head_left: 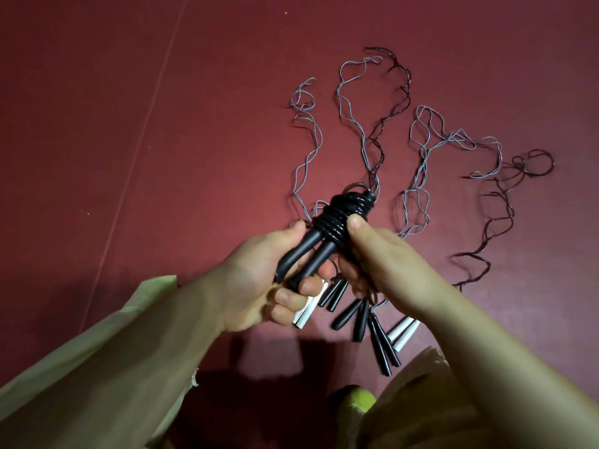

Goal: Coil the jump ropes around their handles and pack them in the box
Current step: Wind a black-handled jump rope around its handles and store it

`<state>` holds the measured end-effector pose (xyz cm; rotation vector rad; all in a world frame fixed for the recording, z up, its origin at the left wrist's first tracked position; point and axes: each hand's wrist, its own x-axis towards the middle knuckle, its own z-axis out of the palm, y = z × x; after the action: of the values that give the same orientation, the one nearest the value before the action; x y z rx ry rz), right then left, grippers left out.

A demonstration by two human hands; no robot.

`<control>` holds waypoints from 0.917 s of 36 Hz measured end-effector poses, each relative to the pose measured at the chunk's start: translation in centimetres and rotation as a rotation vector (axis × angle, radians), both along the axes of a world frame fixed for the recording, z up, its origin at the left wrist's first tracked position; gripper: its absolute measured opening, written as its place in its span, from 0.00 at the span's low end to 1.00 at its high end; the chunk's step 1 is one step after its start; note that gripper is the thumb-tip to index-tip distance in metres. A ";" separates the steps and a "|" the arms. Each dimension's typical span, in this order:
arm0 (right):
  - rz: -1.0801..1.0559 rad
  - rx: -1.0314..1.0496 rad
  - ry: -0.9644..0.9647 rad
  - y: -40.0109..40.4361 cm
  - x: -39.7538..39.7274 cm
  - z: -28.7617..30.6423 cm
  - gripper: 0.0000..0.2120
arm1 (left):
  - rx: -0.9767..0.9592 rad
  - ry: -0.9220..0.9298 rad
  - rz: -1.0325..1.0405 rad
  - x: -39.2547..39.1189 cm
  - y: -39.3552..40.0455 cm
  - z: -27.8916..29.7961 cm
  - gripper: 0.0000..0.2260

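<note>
My left hand grips the lower ends of two black handles held side by side. Black rope is coiled tightly around their upper part, forming a coil. My right hand pinches that coil, thumb on top. Below my hands, several more black handles and white handles lie on the dark red floor. Their grey ropes and dark ropes trail away loose across the floor. No box is in view.
A pale line runs diagonally across the floor at left. My light sleeve fills the lower left. A yellow-green rounded object and pale fabric sit at the bottom edge.
</note>
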<state>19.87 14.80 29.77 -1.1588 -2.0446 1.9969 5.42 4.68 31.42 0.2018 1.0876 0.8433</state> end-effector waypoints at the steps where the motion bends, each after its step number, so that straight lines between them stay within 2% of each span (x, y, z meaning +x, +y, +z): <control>1: 0.003 0.018 -0.015 -0.1 -0.1 0.3 0.31 | -0.005 0.092 0.006 0.2 0.0 -0.1 0.25; 3: 0.002 0.056 -0.051 -0.4 -0.4 0.5 0.33 | 0.008 0.268 0.027 0.6 0.2 -0.2 0.24; 6: -0.017 0.141 -0.130 -0.7 -0.9 0.4 0.32 | 0.016 0.430 0.040 0.7 0.3 -0.7 0.23; 10: -0.004 0.208 -0.229 -1.0 -1.1 0.0 0.33 | 0.045 0.693 -0.043 0.4 0.2 -1.6 0.22; 12: 0.009 0.124 -0.257 -1.1 -1.1 -0.2 0.33 | 0.101 0.905 -0.144 0.2 0.0 -1.9 0.22; 15: 0.005 -0.074 -0.256 -1.3 -1.0 -0.7 0.36 | 0.151 1.171 -0.311 0.3 -0.4 -2.1 0.18; 19: -0.042 -0.238 -0.195 -1.1 -0.9 -1.6 0.43 | 0.210 1.434 -0.403 1.2 -0.9 -1.9 0.15; 21: -0.078 -0.268 -0.172 -1.1 -0.9 -1.6 0.39 | 0.273 1.453 -0.391 1.3 -1.0 -2.3 0.14; 23: -0.139 -0.269 -0.157 -1.3 -1.0 -1.7 0.30 | 0.272 1.315 -0.359 1.0 -1.0 -2.7 0.15; 25: -0.175 -0.245 -0.138 -1.3 -0.9 -1.8 0.27 | 0.212 1.023 -0.283 0.6 -0.7 -3.0 0.19; 28: -0.230 -0.276 -0.013 -1.2 -0.7 -1.5 0.23 | 0.203 0.400 -0.131 0.6 -0.8 -2.9 0.15; 31: -0.274 -0.362 0.163 -0.9 -0.3 -0.9 0.17 | 0.217 -0.197 -0.115 0.8 -1.4 -3.0 0.26; 33: -0.232 -0.374 0.325 -0.9 -0.3 -0.4 0.20 | 0.247 -0.491 -0.113 0.9 -1.6 -3.1 0.30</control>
<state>19.56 13.90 29.34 -0.9798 -1.3616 2.3204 6.29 3.04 28.27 0.2444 0.5085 0.8663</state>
